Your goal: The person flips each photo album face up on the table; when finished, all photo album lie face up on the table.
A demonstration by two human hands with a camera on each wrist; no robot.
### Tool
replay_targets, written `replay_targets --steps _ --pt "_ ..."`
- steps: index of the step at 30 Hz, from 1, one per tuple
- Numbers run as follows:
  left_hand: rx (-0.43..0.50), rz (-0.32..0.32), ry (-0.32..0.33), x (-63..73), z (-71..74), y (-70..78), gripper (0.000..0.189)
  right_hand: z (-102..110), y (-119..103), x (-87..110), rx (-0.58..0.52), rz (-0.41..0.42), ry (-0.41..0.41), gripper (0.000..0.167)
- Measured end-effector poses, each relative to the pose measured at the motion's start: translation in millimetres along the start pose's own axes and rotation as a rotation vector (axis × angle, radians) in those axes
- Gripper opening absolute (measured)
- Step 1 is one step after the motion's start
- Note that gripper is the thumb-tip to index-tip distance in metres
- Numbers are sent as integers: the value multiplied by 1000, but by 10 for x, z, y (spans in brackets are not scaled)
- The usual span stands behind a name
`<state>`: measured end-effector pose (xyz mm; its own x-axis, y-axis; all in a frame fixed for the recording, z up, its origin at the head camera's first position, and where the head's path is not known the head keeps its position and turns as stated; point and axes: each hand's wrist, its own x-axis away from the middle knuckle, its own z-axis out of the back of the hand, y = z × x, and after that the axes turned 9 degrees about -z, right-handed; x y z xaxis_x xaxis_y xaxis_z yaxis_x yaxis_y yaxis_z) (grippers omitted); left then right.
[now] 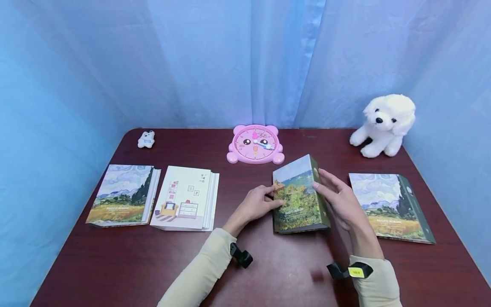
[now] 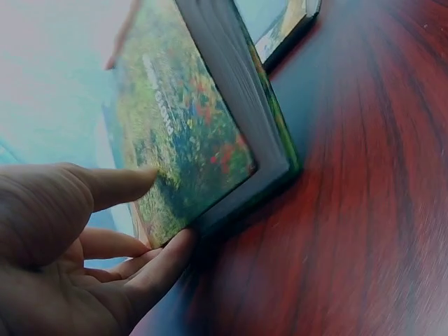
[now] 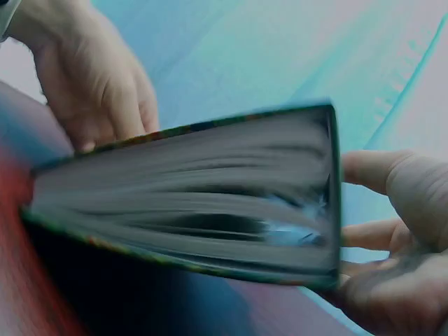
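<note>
Both hands hold a photo album with a green garden painting on its cover, tilted up with its spine to the right. My left hand grips its left edge, and in the left wrist view the thumb lies on the cover with fingers beneath the edge. At the dark green spine, my right hand holds the album between thumb and fingers. The right wrist view looks onto the bottom page edges, where slight gaps show between pages. Some right fingers are hidden behind the album.
To the right lies a wheat-field photo album. On the left are a matching album and a white album with a room drawing. Farther back are a pink clock, a white plush dog and a small bear figure.
</note>
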<state>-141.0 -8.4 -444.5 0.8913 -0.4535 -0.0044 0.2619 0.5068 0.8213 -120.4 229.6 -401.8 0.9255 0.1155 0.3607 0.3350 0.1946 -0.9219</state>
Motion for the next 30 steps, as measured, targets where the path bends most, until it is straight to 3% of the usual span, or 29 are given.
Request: replay_targets --steps 5,10,18,21,26,30 --pt "-55 -33 0 -37 -71 84 52 7 -90 74 30 -9 11 80" --pt "-128 -53 -2 -68 -99 172 55 6 -118 109 -39 1 -3 78" --pt "-119 -72 -40 -107 -51 206 65 -16 -136 128 -54 16 8 74" --pt "-45 -66 -48 -116 -27 200 65 -52 -139 125 -73 47 13 71" --pt "192 -23 -31 -107 16 202 59 -134 -140 99 -134 117 30 61" --pt "296 -23 -7 -108 69 205 56 -227 -163 74 -133 132 73 55"
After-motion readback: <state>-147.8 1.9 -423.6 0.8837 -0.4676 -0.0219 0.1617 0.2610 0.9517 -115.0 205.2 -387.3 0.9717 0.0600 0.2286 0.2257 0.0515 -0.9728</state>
